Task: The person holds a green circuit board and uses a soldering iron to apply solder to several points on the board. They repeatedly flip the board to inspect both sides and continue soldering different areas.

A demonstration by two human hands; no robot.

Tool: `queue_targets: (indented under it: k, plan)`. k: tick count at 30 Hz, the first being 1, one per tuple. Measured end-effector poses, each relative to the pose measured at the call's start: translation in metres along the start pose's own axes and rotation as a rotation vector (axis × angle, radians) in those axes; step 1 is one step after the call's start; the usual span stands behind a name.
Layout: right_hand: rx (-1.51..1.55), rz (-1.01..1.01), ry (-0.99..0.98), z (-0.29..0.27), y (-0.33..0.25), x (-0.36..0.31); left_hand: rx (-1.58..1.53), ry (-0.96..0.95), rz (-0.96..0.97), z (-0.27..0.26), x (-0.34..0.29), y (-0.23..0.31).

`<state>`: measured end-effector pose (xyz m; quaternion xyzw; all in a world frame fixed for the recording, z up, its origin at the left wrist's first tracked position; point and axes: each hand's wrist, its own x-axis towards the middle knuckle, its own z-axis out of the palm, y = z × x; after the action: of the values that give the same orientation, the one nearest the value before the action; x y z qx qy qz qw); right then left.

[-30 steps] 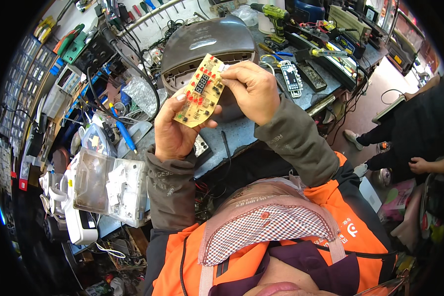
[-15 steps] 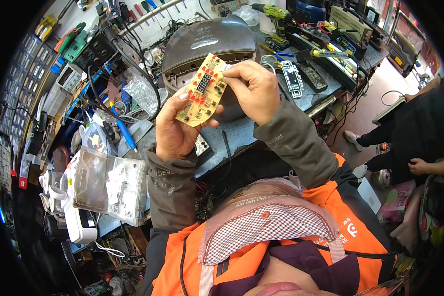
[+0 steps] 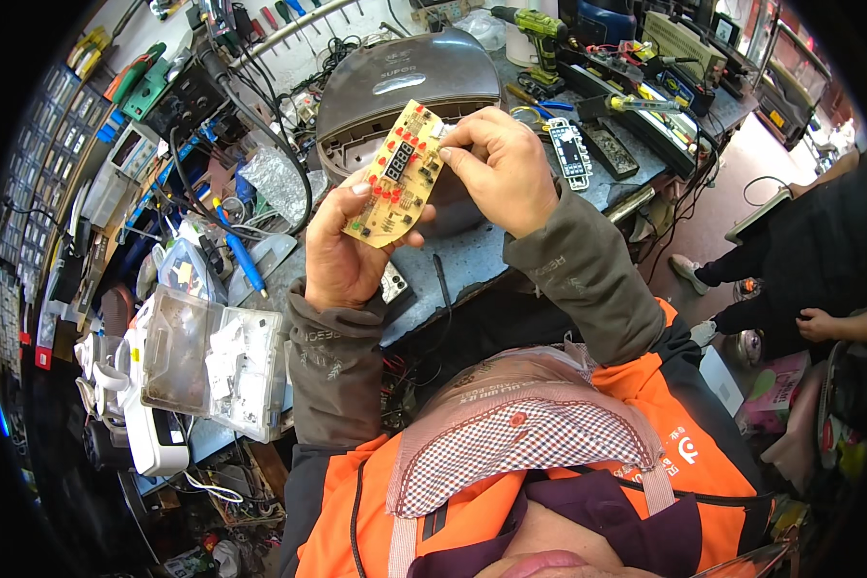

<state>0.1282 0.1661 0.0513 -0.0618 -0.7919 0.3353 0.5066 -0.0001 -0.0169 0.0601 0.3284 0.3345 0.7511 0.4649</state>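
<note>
My left hand (image 3: pixel 344 252) grips a yellow circuit board (image 3: pixel 401 181) by its lower end, thumb on the face and fingers behind. The board is tilted, its component side up, with a dark digit display (image 3: pixel 399 162), red LEDs and small black buttons. At the board's upper right edge, my right hand (image 3: pixel 512 178) is closed in a pinch of thumb and forefinger. Whatever lies between those fingertips is too small to make out. Just beyond the hands stands a dark rice cooker (image 3: pixel 405 96) with an opening in its front.
A plastic case (image 3: pixel 250 361) of small parts lies open at the left, near a blue-handled soldering iron (image 3: pixel 246 262). To the right are a white-framed board (image 3: pixel 570 154), a black tray (image 3: pixel 612 154) and a green drill (image 3: pixel 539 39). Another person (image 3: pixel 809 260) stands at the right.
My right hand has shifted slightly right and down along the board's edge. The board stays in my left hand, nearly still.
</note>
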Motion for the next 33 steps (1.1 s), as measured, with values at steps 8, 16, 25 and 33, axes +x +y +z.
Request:
queue_targets:
  k: [8, 16, 25, 33]
  plan:
    - [0.032, 0.05, 0.002, 0.002, -0.01, -0.004, 0.014, -0.007, 0.002, 0.001, 0.0, -0.001]
    - [-0.006, -0.049, 0.045, 0.006, -0.002, -0.007, 0.132, 0.025, 0.049, 0.013, -0.002, -0.002]
    - [0.06, -0.063, 0.062, 0.008, 0.007, -0.009, 0.167, 0.05, 0.093, 0.018, -0.002, -0.006]
    - [-0.001, -0.079, 0.037, 0.002, -0.002, -0.006, 0.181, 0.007, 0.094, 0.011, 0.001, -0.008]
